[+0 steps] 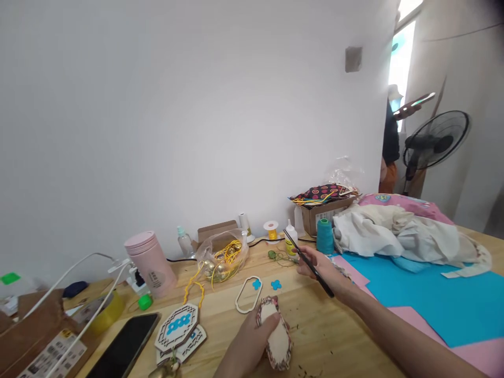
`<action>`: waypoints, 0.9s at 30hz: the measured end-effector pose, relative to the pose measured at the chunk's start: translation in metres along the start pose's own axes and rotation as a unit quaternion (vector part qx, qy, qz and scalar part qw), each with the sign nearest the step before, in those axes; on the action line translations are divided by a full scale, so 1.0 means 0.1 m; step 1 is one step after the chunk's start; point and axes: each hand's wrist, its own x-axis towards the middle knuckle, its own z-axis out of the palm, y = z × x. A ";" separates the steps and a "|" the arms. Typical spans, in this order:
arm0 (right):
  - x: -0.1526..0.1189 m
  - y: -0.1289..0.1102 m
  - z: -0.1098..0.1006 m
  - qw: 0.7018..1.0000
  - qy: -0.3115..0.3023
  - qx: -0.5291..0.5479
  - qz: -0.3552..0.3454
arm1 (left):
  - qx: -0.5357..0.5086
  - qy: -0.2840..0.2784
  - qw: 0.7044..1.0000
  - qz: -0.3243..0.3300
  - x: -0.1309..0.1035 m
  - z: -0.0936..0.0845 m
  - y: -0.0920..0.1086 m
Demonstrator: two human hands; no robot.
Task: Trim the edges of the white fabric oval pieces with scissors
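My left hand [255, 333] is closed round a long pale piece [279, 338] with a dark, patterned ragged edge; the thumb presses on its face. Between the fingers of my right hand [315, 265] is a pair of black tweezers [315, 272], tips pointing up and left. Just beyond my left hand lies a thin wooden oval frame [238, 300]. One blue flower-shaped piece [256, 284] is at the frame's upper right, and another blue flower piece [276, 284] lies beside it. Dark crumbs dot the wood near the pale piece.
Octagonal wooden pendants [173, 336], a phone [122, 346] and a pink tumbler [151, 265] stand left. Behind are a bag of bells [222, 260], a glue bottle [291, 236] and teal thread [325, 237]. Blue sheets [429, 294] and white cloth [366, 231] cover the right.
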 end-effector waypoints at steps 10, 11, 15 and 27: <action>-0.01 0.10 0.00 0.998 -0.040 0.039 -0.009 | 0.094 0.058 0.993 0.040 0.02 0.11 0.16; -0.01 0.09 0.00 0.998 -0.039 0.042 -0.012 | 0.083 0.066 0.994 0.042 0.04 0.11 0.16; -0.05 -0.01 -0.01 0.998 -0.032 0.060 -0.006 | 0.030 0.043 0.998 0.039 0.11 0.14 0.16; -0.20 -0.32 -0.22 0.990 0.010 0.142 -0.004 | -0.103 -0.047 0.993 -0.014 -0.13 0.42 0.07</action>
